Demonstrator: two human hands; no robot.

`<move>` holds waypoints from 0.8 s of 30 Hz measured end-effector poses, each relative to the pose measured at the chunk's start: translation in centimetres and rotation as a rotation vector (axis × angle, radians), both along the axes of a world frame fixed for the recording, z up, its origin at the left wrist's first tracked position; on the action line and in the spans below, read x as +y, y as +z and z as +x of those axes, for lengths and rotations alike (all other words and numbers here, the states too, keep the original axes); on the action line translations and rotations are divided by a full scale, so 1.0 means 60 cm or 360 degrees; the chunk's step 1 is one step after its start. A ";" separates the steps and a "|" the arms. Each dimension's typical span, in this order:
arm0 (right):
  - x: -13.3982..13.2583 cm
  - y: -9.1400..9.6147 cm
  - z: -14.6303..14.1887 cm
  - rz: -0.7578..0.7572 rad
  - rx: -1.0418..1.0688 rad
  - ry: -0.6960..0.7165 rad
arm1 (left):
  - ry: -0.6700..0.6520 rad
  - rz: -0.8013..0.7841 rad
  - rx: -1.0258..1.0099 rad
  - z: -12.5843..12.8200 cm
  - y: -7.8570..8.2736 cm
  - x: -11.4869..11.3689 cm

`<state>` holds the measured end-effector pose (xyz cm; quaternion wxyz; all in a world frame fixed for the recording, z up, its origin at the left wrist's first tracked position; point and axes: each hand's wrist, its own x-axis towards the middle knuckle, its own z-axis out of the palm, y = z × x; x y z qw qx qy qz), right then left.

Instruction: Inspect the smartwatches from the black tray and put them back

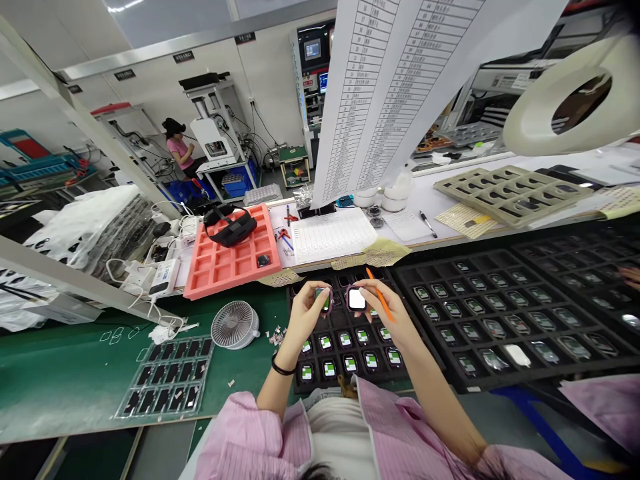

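Note:
My left hand (306, 319) is closed around a smartwatch body (325, 300) with a dark purple edge and a partly green screen. In my right hand (393, 312) is another smartwatch body (357, 299), its screen lit white. An orange pen-like stick (381, 296) is also held in the right hand, slanting up past the fingers. The two watches are side by side, a small gap apart, above a black compartment tray (338, 352). Several watch bodies (350, 363) with green and white screens sit in the tray's nearer compartments.
More black trays (480, 385) of watches extend right, where another person's hand (631, 276) shows. Left are a small fan (235, 325) and a clear tray (206, 380) of black pieces. A red tray (193, 291) stands behind; a hanging paper sheet (370, 100) blocks part of the view.

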<state>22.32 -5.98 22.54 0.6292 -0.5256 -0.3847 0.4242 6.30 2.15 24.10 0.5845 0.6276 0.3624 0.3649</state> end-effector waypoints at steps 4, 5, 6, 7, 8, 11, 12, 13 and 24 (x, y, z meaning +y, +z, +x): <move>-0.001 -0.002 0.001 -0.0013 -0.0030 -0.0014 | -0.0065 -0.0082 -0.0011 -0.002 -0.002 -0.001; 0.000 -0.004 0.002 -0.0005 -0.0022 -0.0012 | -0.0098 -0.0086 -0.0035 -0.003 -0.004 -0.001; 0.000 -0.005 0.002 0.0005 -0.0010 -0.0005 | -0.0133 -0.0072 -0.0064 -0.004 -0.006 0.000; 0.001 -0.006 0.003 0.0012 0.0002 0.0007 | -0.0168 -0.0044 -0.0092 -0.005 -0.009 0.001; 0.002 -0.007 0.003 0.0015 0.0012 0.0021 | -0.0197 -0.0012 -0.0114 -0.006 -0.012 0.002; 0.003 -0.011 0.005 0.0020 0.0035 0.0067 | -0.0241 0.0053 -0.0124 -0.009 -0.021 0.006; 0.004 -0.013 0.006 0.0028 0.0040 0.0078 | -0.0241 0.0059 -0.0121 -0.009 -0.023 0.007; 0.004 -0.015 0.007 0.0040 0.0042 0.0085 | -0.0235 0.0062 -0.0121 -0.010 -0.024 0.008; 0.004 -0.022 0.010 0.0025 0.0046 0.0056 | -0.0186 -0.0057 -0.0125 -0.013 -0.011 0.009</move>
